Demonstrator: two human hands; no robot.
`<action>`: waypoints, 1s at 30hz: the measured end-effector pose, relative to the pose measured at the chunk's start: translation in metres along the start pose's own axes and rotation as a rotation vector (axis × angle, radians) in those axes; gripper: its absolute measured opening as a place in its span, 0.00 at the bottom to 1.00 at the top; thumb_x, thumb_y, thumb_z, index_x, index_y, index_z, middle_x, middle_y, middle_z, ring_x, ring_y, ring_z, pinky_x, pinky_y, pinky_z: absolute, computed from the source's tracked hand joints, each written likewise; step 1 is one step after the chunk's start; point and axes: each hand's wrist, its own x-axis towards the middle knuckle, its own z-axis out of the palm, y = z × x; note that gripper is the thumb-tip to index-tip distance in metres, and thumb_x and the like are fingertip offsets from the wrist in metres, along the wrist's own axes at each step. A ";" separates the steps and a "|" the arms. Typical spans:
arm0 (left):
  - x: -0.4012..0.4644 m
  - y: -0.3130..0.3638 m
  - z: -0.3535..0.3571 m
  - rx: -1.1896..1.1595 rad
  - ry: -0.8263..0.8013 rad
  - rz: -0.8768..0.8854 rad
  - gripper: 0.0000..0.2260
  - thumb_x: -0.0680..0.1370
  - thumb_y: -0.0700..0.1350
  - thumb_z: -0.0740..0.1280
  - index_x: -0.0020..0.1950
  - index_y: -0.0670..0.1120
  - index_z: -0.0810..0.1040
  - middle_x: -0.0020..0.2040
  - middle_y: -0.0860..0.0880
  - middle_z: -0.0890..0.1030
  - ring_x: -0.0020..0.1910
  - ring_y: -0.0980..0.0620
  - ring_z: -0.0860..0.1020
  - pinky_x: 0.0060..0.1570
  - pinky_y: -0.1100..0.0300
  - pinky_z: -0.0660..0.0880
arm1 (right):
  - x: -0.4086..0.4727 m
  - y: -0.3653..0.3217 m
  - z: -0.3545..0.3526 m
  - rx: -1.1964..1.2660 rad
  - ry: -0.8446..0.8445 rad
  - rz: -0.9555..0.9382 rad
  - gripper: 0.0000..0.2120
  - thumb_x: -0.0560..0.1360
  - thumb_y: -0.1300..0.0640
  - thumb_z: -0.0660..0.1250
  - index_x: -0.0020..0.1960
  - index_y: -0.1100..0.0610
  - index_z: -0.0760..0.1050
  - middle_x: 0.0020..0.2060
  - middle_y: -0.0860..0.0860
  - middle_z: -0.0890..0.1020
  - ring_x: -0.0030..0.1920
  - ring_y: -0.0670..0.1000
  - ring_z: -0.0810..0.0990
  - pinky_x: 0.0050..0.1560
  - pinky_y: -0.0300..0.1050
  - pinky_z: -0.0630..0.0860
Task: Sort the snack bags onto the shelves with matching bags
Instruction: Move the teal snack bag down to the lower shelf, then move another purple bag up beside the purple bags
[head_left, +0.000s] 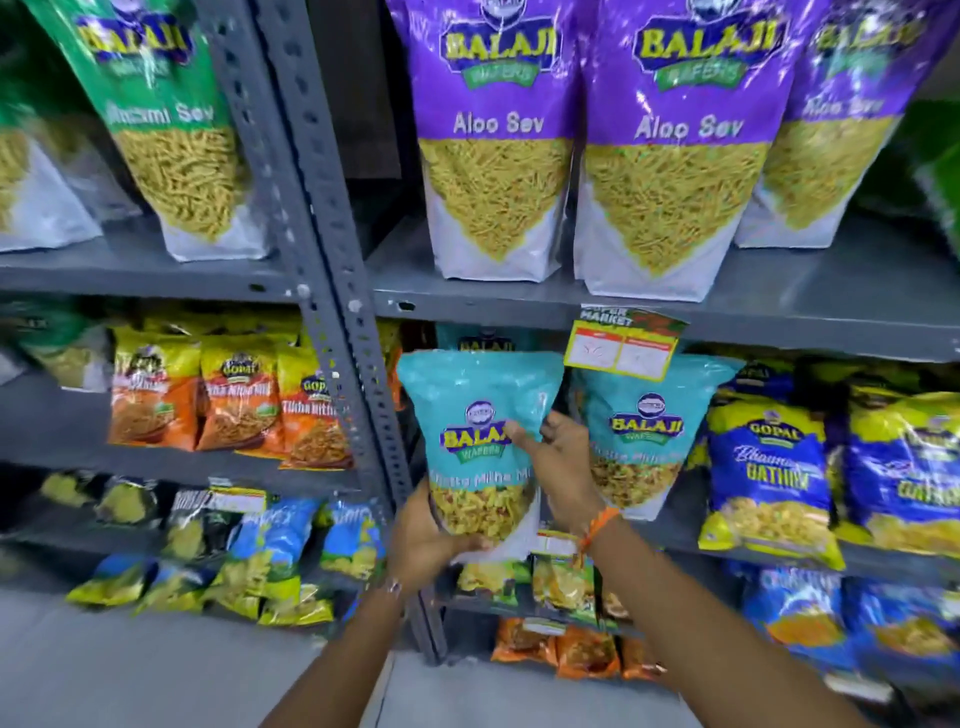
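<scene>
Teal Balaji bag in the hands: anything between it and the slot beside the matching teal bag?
Nothing visible. The teal bag, held by the left hand and right hand, sits at the shelf front left of the matching teal bag. The price tag hangs above, not in the path.

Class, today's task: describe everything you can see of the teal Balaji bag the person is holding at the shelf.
The teal bag is a glossy plastic pouch, upright, with a Balaji Wafers logo, partly hidden lettering and a clear window showing a yellow mix. Its base is white. The left hand supports it from below at the lower left; the right hand presses its front right side. It is held in front of the middle shelf, left of a matching teal bag and under a price tag.
</scene>
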 end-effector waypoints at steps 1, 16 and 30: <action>0.020 -0.011 0.000 0.005 0.002 0.007 0.50 0.48 0.58 0.88 0.67 0.50 0.76 0.62 0.51 0.85 0.65 0.48 0.82 0.64 0.40 0.79 | 0.011 0.000 0.002 -0.010 0.023 -0.018 0.11 0.76 0.67 0.70 0.49 0.51 0.82 0.40 0.39 0.88 0.44 0.39 0.86 0.44 0.37 0.82; 0.093 0.028 0.018 0.049 -0.002 -0.143 0.30 0.55 0.28 0.83 0.50 0.49 0.79 0.54 0.44 0.85 0.59 0.43 0.82 0.56 0.49 0.80 | 0.072 0.029 0.001 -0.111 0.184 -0.047 0.11 0.75 0.67 0.72 0.57 0.66 0.81 0.46 0.52 0.86 0.40 0.39 0.85 0.43 0.39 0.83; 0.089 0.020 0.009 0.058 -0.004 -0.165 0.47 0.56 0.35 0.84 0.71 0.48 0.67 0.65 0.44 0.80 0.66 0.44 0.78 0.66 0.43 0.76 | 0.068 0.038 0.003 -0.050 0.141 -0.019 0.16 0.76 0.66 0.71 0.63 0.63 0.77 0.58 0.60 0.85 0.58 0.59 0.85 0.42 0.41 0.84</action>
